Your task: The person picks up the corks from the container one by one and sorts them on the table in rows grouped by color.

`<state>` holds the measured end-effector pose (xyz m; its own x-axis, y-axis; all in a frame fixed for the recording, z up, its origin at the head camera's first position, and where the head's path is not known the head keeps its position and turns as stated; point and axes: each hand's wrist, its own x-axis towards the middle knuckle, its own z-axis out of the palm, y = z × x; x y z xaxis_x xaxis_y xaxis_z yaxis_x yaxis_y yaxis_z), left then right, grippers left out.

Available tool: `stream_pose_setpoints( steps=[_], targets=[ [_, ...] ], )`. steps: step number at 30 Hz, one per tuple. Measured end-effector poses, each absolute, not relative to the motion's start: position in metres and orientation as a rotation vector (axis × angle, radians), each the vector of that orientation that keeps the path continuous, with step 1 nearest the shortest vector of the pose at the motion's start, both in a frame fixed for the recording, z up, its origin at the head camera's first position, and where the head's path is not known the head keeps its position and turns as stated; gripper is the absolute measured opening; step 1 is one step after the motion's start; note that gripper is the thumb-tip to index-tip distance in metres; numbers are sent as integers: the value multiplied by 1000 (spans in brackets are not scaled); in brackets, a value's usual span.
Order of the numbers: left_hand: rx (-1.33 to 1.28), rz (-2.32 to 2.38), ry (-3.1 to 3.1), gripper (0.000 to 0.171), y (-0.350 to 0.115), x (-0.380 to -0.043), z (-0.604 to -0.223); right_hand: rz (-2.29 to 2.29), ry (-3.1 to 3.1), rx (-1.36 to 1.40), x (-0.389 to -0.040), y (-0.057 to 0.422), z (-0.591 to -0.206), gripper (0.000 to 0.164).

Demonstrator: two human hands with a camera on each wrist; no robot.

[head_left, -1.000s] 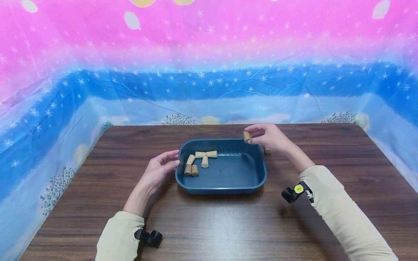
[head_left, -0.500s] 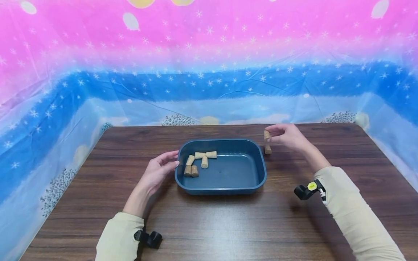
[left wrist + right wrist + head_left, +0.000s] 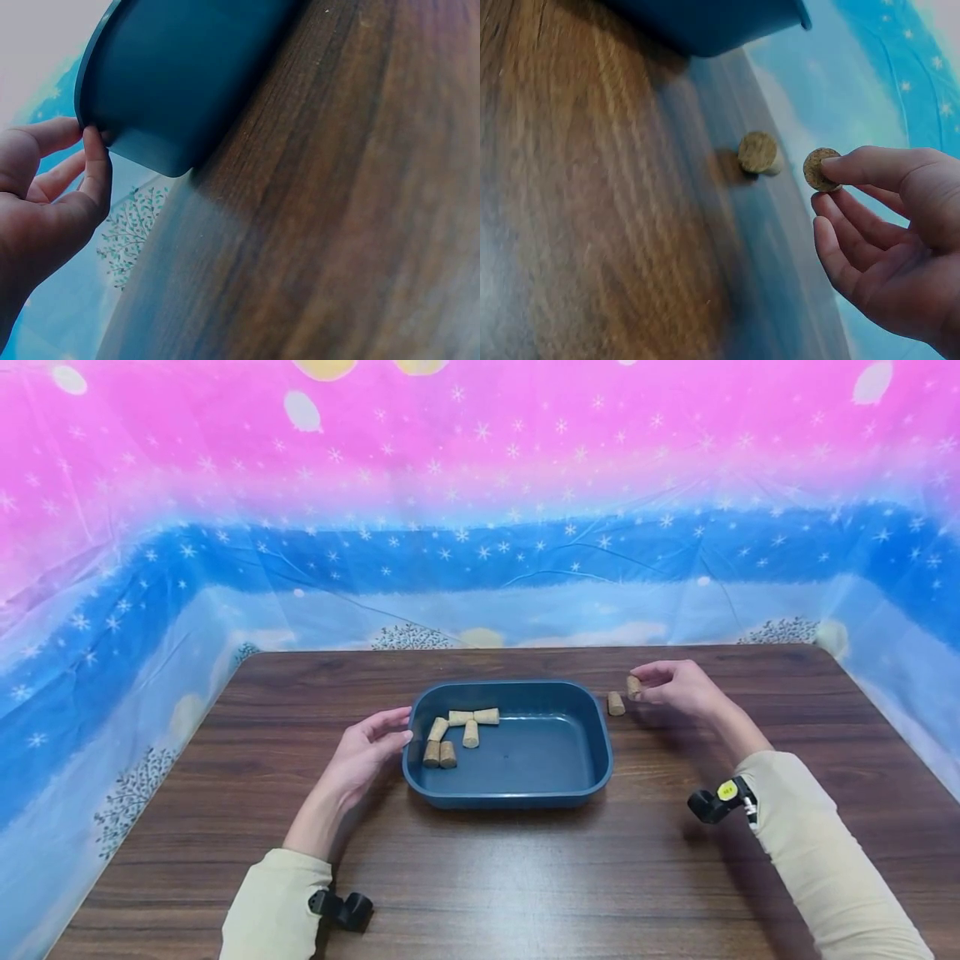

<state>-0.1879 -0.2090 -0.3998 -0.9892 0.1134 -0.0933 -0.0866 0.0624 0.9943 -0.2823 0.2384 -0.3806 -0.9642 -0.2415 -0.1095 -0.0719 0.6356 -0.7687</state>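
My right hand (image 3: 684,687) pinches a cork stopper (image 3: 821,171) between thumb and fingertips, just right of a second cork (image 3: 616,703) that stands upright on the table. In the right wrist view a small gap separates the two corks. With its fingertips at the outside of the left rim, my left hand (image 3: 367,745) touches a dark blue plastic basin (image 3: 507,794). Several corks (image 3: 470,733) lie inside the basin toward its left, some end to end and some side by side. The left wrist view shows the thumb and a finger at the rim.
The brown wooden table (image 3: 495,877) carries the basin in its middle. A pink and blue snowflake cloth (image 3: 480,543) hangs behind and at both sides of it. Black wrist cameras sit on both sleeves, the right one (image 3: 716,804) over the table.
My right hand has carried the cork rightward from the basin's back right corner, past the standing cork, and lowered it to that cork's right. My left hand and the basin have stayed put.
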Motion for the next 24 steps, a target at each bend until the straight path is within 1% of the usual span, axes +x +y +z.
stream_pose_setpoints(
  steps=[9,24],
  targets=[
    [23,2054,2182,45,-209,-188,-400,-1255,2602,-183,-284,249,-396,46],
    [40,2080,2164,46,-208,-187,-399,-1256,2598,-214,-287,257,-411,51]
  ],
)
